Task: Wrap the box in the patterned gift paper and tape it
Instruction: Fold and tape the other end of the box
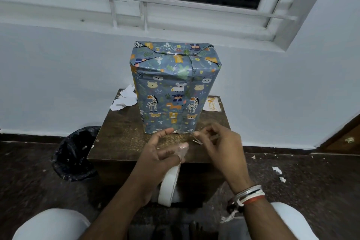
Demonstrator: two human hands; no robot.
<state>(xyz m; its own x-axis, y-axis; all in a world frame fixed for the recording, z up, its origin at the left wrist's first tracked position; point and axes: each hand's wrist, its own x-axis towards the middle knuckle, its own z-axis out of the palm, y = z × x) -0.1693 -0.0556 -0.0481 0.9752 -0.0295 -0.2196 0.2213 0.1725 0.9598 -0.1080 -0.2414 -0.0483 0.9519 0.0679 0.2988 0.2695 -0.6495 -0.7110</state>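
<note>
On table (120, 138) centre, near wall: box (171, 91) standing upright, fully covered in patterned gift paper (204, 76), top folds glossy with tape. Left hand (155, 154) just before box base, thumb out, lower fingers (180, 159) hooked on tape roll (168, 187) hanging past table edge. Right hand (220, 148) beside it, loosely curled near small pale scrap (197, 141); blurred, I cannot tell if it pinches. Bin (76, 154) on floor, left.

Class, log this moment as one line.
box: wrapped, upright on table | left hand: holds tape roll | right hand: grip unclear
</note>
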